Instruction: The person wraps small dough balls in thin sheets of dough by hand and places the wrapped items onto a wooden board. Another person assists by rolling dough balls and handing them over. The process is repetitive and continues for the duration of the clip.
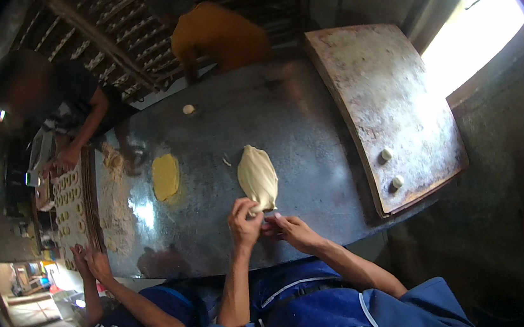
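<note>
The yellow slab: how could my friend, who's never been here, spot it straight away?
Find the big dark table in the middle. Look between the long creamy dough and the powdery patch at the table's left end. The flat yellow slab there is a rounded rectangle, much yellower than the creamy dough.

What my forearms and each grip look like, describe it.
Your left grip and right grip are human hands with no gloves visible. The forearms are bare, no watch showing, below plain blue sleeves.
</note>
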The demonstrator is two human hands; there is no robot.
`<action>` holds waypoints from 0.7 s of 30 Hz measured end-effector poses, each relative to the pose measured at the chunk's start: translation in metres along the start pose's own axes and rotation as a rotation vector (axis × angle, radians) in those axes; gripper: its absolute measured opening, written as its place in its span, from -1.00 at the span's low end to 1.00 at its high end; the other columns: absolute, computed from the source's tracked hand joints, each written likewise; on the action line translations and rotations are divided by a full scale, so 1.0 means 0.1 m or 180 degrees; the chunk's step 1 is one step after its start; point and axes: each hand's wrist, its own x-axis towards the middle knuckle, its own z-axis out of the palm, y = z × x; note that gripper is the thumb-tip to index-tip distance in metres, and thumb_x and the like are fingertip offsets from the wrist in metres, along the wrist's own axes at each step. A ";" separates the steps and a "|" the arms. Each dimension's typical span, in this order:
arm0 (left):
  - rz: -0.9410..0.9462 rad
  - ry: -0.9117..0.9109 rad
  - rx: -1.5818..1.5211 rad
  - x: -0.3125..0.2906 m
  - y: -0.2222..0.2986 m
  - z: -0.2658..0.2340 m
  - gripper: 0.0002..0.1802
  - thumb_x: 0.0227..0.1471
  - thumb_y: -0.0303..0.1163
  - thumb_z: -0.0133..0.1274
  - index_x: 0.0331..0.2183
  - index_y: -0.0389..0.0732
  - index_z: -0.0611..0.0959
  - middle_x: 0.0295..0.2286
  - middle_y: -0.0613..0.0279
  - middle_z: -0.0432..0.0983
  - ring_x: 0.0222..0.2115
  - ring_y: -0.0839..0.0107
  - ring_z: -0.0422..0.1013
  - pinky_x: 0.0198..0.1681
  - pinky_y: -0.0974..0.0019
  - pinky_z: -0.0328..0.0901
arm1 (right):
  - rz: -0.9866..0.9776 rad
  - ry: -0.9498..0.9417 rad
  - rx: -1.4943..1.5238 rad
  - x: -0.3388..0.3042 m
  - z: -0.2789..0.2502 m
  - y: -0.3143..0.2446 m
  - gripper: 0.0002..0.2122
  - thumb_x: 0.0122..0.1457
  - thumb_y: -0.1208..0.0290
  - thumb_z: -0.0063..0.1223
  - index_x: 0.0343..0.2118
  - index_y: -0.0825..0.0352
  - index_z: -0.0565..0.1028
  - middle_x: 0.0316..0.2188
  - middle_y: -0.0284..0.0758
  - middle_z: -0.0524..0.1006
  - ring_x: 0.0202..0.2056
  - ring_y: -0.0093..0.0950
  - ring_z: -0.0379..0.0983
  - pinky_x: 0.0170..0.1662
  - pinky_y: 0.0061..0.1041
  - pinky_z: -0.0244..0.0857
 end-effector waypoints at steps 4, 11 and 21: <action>-0.0518 0.0216 -0.0571 -0.41 0.60 -0.17 -0.56 0.02 -0.56 0.26 -0.01 -0.32 0.65 -0.31 0.07 0.65 -0.40 0.32 0.59 -0.32 0.27 0.47 | 0.0125 0.0203 -0.0204 0.44 0.15 0.17 -0.60 0.47 0.12 -0.11 -0.21 0.42 0.58 -0.40 -0.33 0.58 -0.38 -0.48 0.42 -0.25 -0.32 0.34; -0.3328 -0.1709 -0.3793 -0.24 0.02 0.03 -0.57 0.34 -0.08 0.00 -0.12 -0.29 0.65 -0.29 0.20 0.67 -0.17 0.38 0.58 0.02 0.20 0.41 | -0.1199 0.0946 -0.3982 -0.07 0.29 -0.03 -0.73 0.38 0.27 -0.11 -0.27 0.38 0.53 -0.44 0.04 0.60 -0.33 0.13 0.56 -0.28 0.03 0.39; -0.4139 -0.1872 -0.4888 -0.12 -0.05 0.22 -0.60 0.34 0.05 -0.07 -0.39 -0.04 0.51 -0.67 0.56 0.19 -0.72 0.65 0.08 -0.54 0.49 0.17 | -0.1053 -0.1513 -0.2759 -0.71 0.36 -0.43 -0.74 0.36 0.45 -0.01 0.07 0.34 0.40 -0.21 -0.17 0.55 -0.19 -0.43 0.55 -0.04 -0.39 0.41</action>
